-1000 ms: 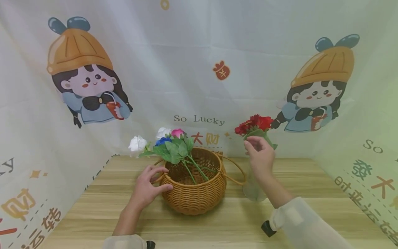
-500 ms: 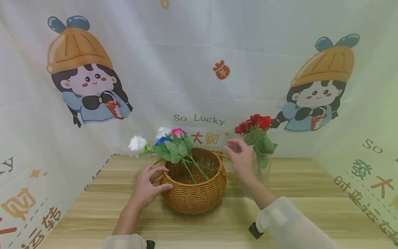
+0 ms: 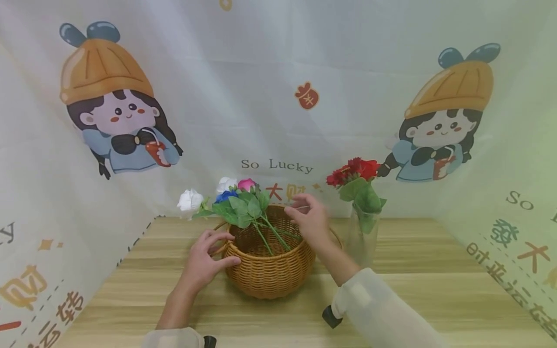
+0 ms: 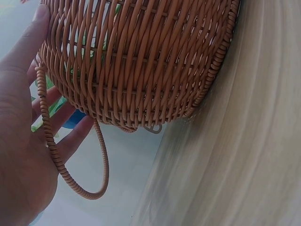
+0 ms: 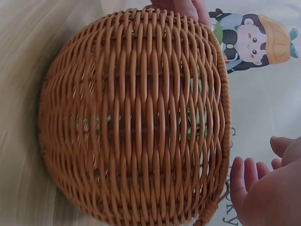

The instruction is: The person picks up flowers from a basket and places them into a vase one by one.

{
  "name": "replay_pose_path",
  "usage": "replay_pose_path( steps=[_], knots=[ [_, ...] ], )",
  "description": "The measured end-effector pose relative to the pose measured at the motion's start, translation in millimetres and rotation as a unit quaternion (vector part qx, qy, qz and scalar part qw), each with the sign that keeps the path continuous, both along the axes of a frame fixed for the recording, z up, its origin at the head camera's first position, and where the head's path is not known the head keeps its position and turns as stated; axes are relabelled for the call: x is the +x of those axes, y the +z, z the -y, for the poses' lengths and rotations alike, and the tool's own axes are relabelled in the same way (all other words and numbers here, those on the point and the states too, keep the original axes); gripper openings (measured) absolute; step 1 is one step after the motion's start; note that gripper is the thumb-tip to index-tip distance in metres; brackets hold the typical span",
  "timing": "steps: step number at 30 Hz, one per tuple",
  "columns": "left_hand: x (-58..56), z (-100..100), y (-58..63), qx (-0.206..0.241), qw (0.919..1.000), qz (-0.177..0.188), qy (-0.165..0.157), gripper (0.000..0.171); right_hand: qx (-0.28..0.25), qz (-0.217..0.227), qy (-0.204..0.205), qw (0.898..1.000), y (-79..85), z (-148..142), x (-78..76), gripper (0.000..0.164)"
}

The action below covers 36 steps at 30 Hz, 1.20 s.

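Note:
A round wicker basket stands upright on the table. My left hand holds its left side, index fingertip at the rim and thumb on the outer wall; in the left wrist view the basket handle loops past the fingers. Artificial roses lean out over the basket's left back: a white rose, a blue rose and a pink rose, their green stems inside. My right hand is over the right rim with relaxed fingers and nothing in it; the right wrist view shows it beside the rim.
Right of the basket a clear glass vase holds red flowers with green leaves. Wooden table underneath. A printed cloth backdrop rises behind and at both sides.
My right hand has moved left, from in front of the vase and red flowers to the basket's right rim, uncovering the vase. The left hand stays at the basket.

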<state>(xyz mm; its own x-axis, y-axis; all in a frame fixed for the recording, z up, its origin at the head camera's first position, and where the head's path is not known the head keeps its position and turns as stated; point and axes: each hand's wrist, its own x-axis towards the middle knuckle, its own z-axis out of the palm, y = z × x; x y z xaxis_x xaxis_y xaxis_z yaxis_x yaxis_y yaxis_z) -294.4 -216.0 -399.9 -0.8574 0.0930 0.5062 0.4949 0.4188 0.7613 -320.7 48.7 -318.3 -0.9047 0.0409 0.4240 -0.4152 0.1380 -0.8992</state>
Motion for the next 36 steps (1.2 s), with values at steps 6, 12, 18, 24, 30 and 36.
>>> replay_pose_path(
  steps=[6, 12, 18, 24, 30, 36],
  knots=[
    [1.7, 0, 1.8, 0.011, 0.9999, 0.003, -0.007, 0.054, -0.014, 0.003, -0.010, 1.000, 1.0, 13, -6.0, 0.028],
    [1.0, -1, 1.8, 0.005, 1.0000, -0.004, -0.004, 0.052, -0.033, -0.004, -0.007, 0.999, 0.3, 25, -11.1, 0.028],
    [-0.2, -1, -0.4, 0.004, 1.0000, 0.000, -0.005, 0.052, -0.010, 0.017, -0.030, 0.999, -6.8, 31, -16.5, 0.028],
    [2.1, 0, 2.2, 0.003, 1.0000, -0.001, -0.004, 0.054, 0.022, 0.041, -0.021, 0.999, -8.3, 34, -18.3, 0.029],
    [1.4, -1, 2.1, -0.002, 1.0000, -0.006, -0.001, 0.054, 0.046, 0.075, 0.023, 0.996, -9.0, 33, -20.1, 0.033],
    [2.6, -3, 2.9, -0.003, 1.0000, -0.007, 0.002, 0.053, 0.028, 0.133, 0.067, 0.988, -8.8, 30, -23.1, 0.037]
  ],
)
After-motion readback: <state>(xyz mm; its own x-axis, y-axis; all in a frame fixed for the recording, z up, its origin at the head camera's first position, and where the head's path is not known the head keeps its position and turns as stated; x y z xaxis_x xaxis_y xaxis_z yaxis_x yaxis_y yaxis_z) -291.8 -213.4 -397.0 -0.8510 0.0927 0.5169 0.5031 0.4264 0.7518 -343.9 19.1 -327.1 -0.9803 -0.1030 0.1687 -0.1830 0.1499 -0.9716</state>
